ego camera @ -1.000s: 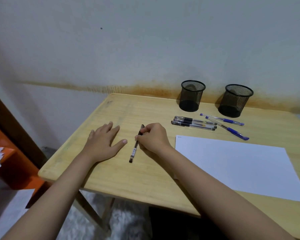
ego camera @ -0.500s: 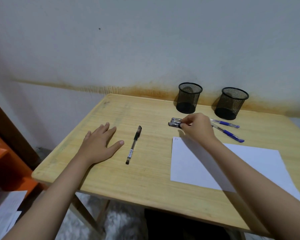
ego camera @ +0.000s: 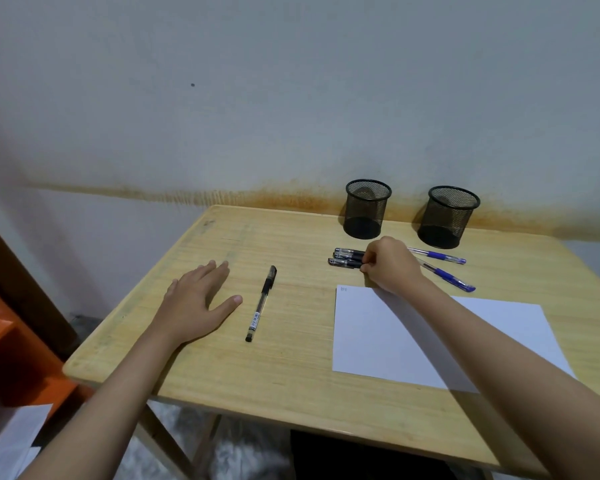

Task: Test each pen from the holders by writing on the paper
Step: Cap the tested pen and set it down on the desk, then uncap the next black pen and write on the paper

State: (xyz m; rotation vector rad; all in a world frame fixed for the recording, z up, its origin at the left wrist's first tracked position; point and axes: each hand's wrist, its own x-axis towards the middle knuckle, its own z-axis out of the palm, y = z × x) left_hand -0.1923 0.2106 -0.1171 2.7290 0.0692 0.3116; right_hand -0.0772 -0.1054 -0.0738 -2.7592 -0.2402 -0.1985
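Observation:
A capped black pen (ego camera: 261, 303) lies alone on the wooden table (ego camera: 291, 368), just right of my left hand (ego camera: 196, 299), which rests flat with fingers spread. My right hand (ego camera: 390, 263) reaches over a bunch of black pens (ego camera: 347, 258) in front of the holders, its fingers curled onto one of them. Two blue pens (ego camera: 442, 265) lie to the right of that hand. A white sheet of paper (ego camera: 378, 334) with a small mark in its top left corner sits under my right forearm. Two black mesh holders (ego camera: 367, 209) (ego camera: 447, 216) stand empty by the wall.
The table's far edge meets a stained wall (ego camera: 291, 98). An orange piece of furniture (ego camera: 21, 358) with papers stands low at the left, beside the table's left edge.
My right hand let go of the single black pen, crossed to the right and closed its fingers on the bunch of black pens. My left hand stayed flat.

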